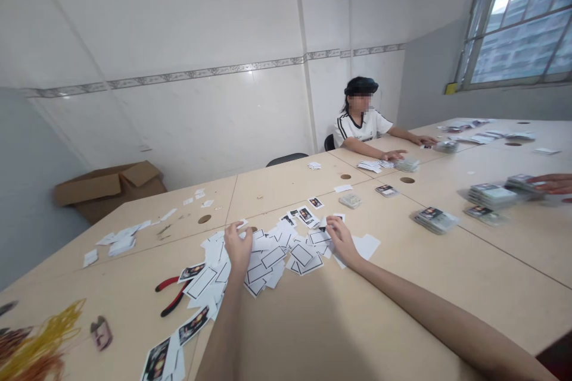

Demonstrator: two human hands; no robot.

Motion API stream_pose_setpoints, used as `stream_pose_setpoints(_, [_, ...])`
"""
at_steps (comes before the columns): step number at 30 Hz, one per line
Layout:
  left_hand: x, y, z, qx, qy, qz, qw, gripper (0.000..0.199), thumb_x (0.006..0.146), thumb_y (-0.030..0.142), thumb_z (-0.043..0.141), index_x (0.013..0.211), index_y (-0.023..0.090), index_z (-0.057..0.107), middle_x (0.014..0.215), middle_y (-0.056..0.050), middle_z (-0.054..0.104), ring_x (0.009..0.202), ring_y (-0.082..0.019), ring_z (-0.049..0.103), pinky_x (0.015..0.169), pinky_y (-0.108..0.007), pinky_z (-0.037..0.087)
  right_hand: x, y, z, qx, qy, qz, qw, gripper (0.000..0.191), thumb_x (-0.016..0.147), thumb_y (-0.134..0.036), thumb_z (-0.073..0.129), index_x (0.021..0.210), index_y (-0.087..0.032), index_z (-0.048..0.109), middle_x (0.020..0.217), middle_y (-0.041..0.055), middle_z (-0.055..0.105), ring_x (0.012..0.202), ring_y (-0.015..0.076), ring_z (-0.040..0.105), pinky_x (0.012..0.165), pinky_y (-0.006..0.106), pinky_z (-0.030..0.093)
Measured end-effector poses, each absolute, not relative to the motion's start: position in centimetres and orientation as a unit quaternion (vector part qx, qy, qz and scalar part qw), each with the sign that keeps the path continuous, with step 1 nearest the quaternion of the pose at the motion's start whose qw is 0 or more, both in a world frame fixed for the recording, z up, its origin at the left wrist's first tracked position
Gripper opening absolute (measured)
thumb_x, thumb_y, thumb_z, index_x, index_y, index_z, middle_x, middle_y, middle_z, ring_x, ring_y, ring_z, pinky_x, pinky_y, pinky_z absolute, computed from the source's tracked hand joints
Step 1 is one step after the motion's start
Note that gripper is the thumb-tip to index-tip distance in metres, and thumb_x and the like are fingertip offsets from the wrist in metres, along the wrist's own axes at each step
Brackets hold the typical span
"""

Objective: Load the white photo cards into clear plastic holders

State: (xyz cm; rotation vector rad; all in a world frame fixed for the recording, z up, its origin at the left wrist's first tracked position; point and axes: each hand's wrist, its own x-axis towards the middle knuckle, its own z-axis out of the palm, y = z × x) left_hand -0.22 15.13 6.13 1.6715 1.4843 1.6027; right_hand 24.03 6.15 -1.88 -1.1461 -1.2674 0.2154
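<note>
Many white cards with black frames (273, 257) lie in a loose, overlapping heap on the pale wooden table (286, 333). My left hand (238, 244) is over the heap's left part, thumb and fingers apart, with nothing visible between them. At the heap's right edge, my right hand (342, 238) has its fingers bent together on a small card with a dark corner (323, 224). Picture cards (308, 216) lie just beyond the heap. More picture cards (193, 324) spread toward the near left. Red-handled pliers (175, 296) rest partly beneath the cards.
Yellow cords (56, 327) and a small pinkish object (101, 333) lie at near left. Packed card stacks (435, 219) stand at right, near another person's hand (554, 183). Across the table sits a person (363, 128) touching cards. A cardboard box (111, 187) is beyond the far left edge.
</note>
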Motion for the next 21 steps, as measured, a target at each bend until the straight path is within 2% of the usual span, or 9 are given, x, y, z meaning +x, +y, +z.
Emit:
stream_pose_setpoints(4, [4.1,12.6,6.6,0.644,0.449,0.554,0.278,0.017,0.067,0.03,0.05,0.079,0.019,0.055,0.087,-0.004,0.058,0.086,-0.019,0.053,0.078,-0.032,0.04,24.0,6.0,-1.8,-0.501,-0.579,0.09,0.637,0.022,0.083,-0.028,0.037,0.078,-0.018,0.057,0.097,0.0087,0.052,0.094,0.019,0.049,0.085,0.035,0.038])
stream_pose_setpoints(7, [7.6,10.5,5.1,0.659,0.403,0.512,0.375,0.016,0.065,0.033,0.055,0.072,0.019,0.058,0.079,-0.003,0.061,0.079,-0.018,0.056,0.072,-0.03,0.043,23.9,5.8,-1.8,-0.496,-0.603,0.08,0.619,0.02,0.081,-0.027,0.041,0.084,-0.019,0.059,0.099,0.0084,0.051,0.097,0.0192,0.049,0.086,0.036,0.039])
stream_pose_setpoints(10, [9.6,9.4,3.0,0.639,0.383,0.467,0.476,0.023,0.063,0.038,0.057,0.073,0.018,0.06,0.078,-0.005,0.063,0.073,-0.018,0.058,0.061,-0.028,0.045,23.7,5.7,-1.9,-0.479,-0.64,0.059,0.599,0.019,0.079,-0.027,0.046,0.092,-0.021,0.058,0.102,0.0084,0.049,0.1,0.0193,0.048,0.087,0.035,0.039])
stream_pose_setpoints(12, [9.9,9.3,1.9,0.608,0.374,0.451,0.536,0.031,0.067,0.043,0.05,0.08,0.016,0.059,0.082,-0.007,0.063,0.07,-0.018,0.059,0.056,-0.028,0.046,23.5,5.5,-2.0,-0.462,-0.67,0.047,0.58,0.024,0.078,-0.027,0.048,0.099,-0.022,0.056,0.105,0.0088,0.047,0.102,0.0192,0.047,0.088,0.035,0.039])
stream_pose_setpoints(15, [9.4,9.4,1.0,0.567,0.344,0.436,0.608,0.036,0.07,0.045,0.046,0.088,0.016,0.057,0.088,-0.009,0.062,0.074,-0.018,0.06,0.06,-0.03,0.047,23.2,5.3,-2.1,-0.435,-0.714,0.034,0.548,0.033,0.076,-0.028,0.052,0.108,-0.022,0.051,0.108,0.0096,0.046,0.105,0.0202,0.045,0.089,0.037,0.039])
stream_pose_setpoints(21, [8.7,9.3,0.5,0.534,0.275,0.389,0.699,0.033,0.065,0.038,0.058,0.089,0.016,0.06,0.096,-0.01,0.061,0.083,-0.019,0.057,0.068,-0.03,0.047,23.1,5.0,-2.1,-0.421,-0.742,0.025,0.521,0.046,0.073,-0.032,0.057,0.116,-0.023,0.045,0.114,0.0113,0.042,0.11,0.0218,0.042,0.089,0.038,0.04])
